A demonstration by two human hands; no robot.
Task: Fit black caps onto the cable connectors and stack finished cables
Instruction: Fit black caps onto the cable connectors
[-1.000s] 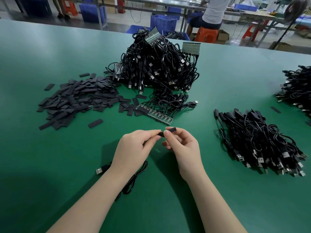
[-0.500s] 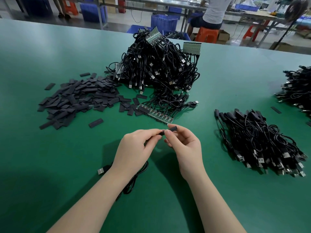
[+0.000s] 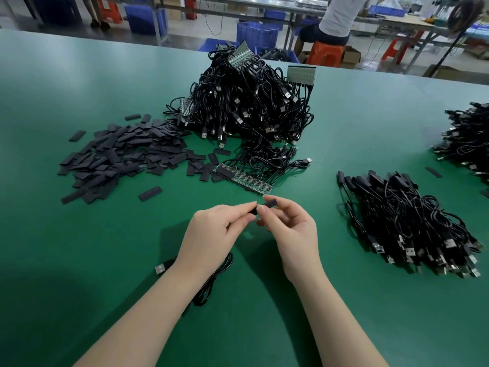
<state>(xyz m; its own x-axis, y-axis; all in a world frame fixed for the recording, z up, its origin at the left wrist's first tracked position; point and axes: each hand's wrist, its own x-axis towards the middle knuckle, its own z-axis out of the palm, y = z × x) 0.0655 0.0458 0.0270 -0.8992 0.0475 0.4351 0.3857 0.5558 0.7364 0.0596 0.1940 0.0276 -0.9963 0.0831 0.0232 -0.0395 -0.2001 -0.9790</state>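
My left hand pinches the connector end of a black cable, which loops under my wrist to a USB plug on the green table. My right hand pinches a flat black cap between thumb and forefinger and holds it against that connector. The joint itself is mostly hidden by my fingertips. A spread of loose black caps lies at the left. A heap of uncapped cables rises behind my hands. Capped cables are stacked at the right.
A strip of small green circuit boards with cables lies just beyond my fingers. One stray cap sits alone left of it. Another cable pile is at the far right edge. A seated person and blue crates are beyond the table.
The cap in my right hand has slid a little further toward my left fingertips. Both hands stay in nearly the same place.
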